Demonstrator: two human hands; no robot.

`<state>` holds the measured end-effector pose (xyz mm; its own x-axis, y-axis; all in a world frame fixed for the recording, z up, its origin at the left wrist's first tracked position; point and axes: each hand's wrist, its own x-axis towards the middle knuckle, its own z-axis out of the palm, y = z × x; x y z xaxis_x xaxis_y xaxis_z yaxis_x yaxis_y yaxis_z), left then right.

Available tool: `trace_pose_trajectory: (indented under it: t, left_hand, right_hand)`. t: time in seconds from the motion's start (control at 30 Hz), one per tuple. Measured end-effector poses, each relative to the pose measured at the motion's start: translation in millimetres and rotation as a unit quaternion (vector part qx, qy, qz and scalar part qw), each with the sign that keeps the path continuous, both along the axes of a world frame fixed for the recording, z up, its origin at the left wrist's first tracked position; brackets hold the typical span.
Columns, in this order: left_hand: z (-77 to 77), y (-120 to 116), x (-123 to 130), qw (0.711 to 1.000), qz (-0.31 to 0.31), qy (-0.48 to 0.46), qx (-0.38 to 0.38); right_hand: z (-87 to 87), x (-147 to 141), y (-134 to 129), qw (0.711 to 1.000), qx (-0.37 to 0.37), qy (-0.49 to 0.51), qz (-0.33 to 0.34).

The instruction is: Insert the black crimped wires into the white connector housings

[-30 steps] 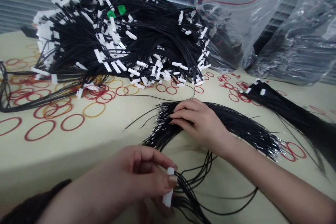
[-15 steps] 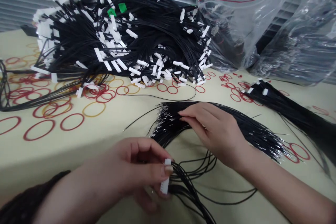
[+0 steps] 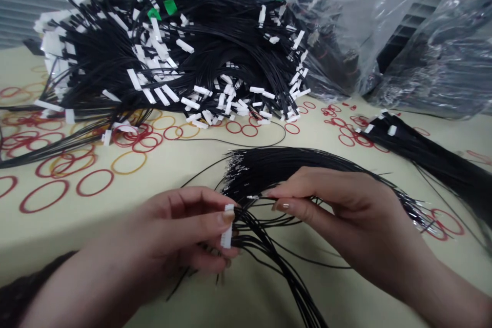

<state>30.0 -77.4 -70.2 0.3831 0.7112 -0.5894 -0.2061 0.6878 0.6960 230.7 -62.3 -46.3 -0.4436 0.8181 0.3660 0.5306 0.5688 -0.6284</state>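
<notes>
Our left hand (image 3: 192,225) pinches the connector (image 3: 227,233) in front of the bundle (image 3: 272,164), several wires (image 3: 282,271) already in it and trailing between our hands; our right hand (image 3: 342,210) grips one wire outside it. The bundle's many wires lie loose. Bands (image 3: 142,133) litter the desk (image 3: 169,171) left of the bundle; behind it, a heap (image 3: 230,38) and bags (image 3: 365,15), out of the way.
</notes>
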Motion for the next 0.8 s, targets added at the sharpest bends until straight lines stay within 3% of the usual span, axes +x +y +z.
trace_pose_trajectory:
  t: [0.17,0.3,0.37,0.53,0.63,0.8]
  left_hand:
    - [2.1,-2,1,1.0,0.001,0.011,-0.009]
    - [3.7,-2,2,1.0,0.018,0.015,-0.01]
    - [3.4,-1,4,0.999,0.029,0.003,-0.014]
    - [-1.0,-1,5,0.999,0.039,-0.012,-0.022]
    - [-3.6,-2,4,0.999,0.047,-0.014,-0.023]
    - [-6.2,-5,4,0.998,0.053,-0.029,-0.025]
  right_hand:
    - [-5.6,-1,1,0.986,-0.156,0.055,0.001]
    - [-7.1,-2,-1,0.975,-0.211,0.067,-0.008]
    - [-5.3,-2,-1,0.981,-0.188,0.052,-0.017]
    - [9.9,7,-4,0.998,-0.023,0.041,-0.049]
    - [18.1,11,-12,0.997,0.038,0.034,-0.058]
    - [13.3,-3,-25,0.999,-0.022,-0.017,-0.025]
